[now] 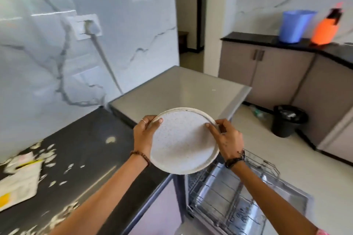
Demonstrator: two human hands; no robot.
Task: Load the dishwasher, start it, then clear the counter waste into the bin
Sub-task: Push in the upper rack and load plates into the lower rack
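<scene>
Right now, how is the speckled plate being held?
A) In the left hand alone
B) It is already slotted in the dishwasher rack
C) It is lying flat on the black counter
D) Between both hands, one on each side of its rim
D: the left hand and right hand each grip an opposite edge of the plate, which is in the air above the open dishwasher rack.

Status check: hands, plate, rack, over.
Both hands, left and right, grip the speckled plate by its rim. Plate held above the pulled-out rack, not yet in. Rack looks bare, nothing blocking.
</scene>
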